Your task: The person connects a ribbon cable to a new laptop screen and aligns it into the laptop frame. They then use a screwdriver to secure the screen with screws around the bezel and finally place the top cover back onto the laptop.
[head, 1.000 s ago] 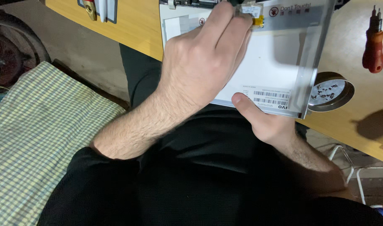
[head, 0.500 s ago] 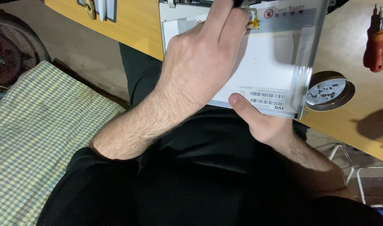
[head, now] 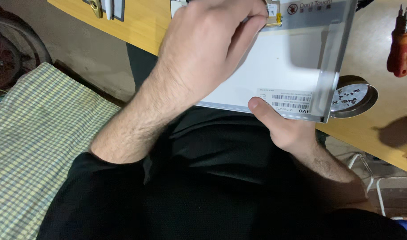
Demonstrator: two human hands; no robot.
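Note:
A flat white display panel (head: 279,66) with silver edges and a barcode label lies face down, half over the edge of the wooden table (head: 141,22) and above my lap. My left hand (head: 208,49) covers its left part, fingers curled and pinching at the top edge beside a small yellow-taped connector (head: 274,13). What the fingertips hold there is hidden. My right hand (head: 288,129) grips the panel's near edge from below, thumb pressed on top next to the label.
A small round metal dish (head: 352,95) with tiny screws sits just right of the panel. A red-handled screwdriver (head: 399,49) lies at the far right. A checked cloth (head: 34,146) and a wheel (head: 8,58) are on the left, a white wire rack (head: 381,186) at lower right.
My left hand's fingers have curled in at the panel's top edge, where they were stretched out before. The right hand keeps its grip on the near edge.

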